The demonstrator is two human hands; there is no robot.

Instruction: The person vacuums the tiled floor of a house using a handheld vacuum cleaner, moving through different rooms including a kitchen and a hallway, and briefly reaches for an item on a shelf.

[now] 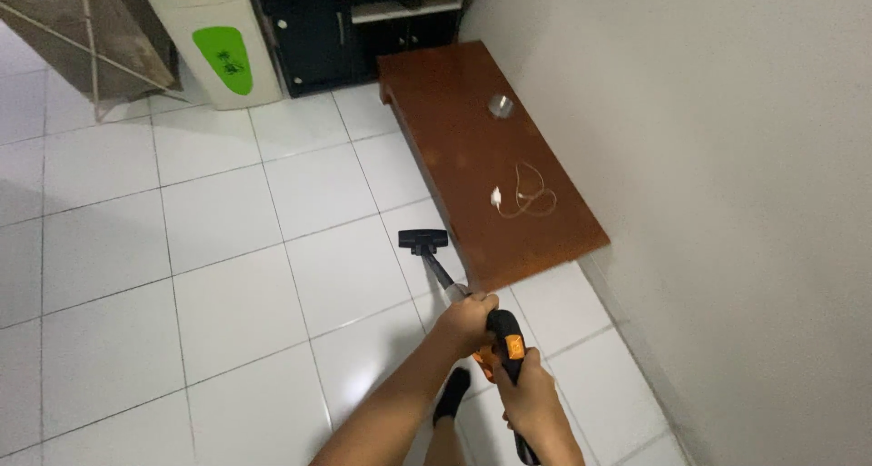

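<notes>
The right hand (pixel 531 402) hides part of the black and orange vacuum (pixel 505 350); its fingers are wrapped round the handle. The left hand (pixel 468 319) grips the thin tube. The flat black head (pixel 423 240) sits on shiny white floor tiles (pixel 227 293), beside the smooth brown wooden bench (pixel 454 121).

Open tiled floor (pixel 182 275) leftward; low wooden bench (pixel 481 148) and wall (pixel 727 203) close right

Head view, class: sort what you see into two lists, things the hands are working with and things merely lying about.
In use:
- vacuum cleaner, black and orange, gripped by left hand and right hand
- its floor nozzle on the white tiled floor

Lying about:
- white cable on the low wooden bench
- small grey object on the bench
- white bin with green flap
</notes>
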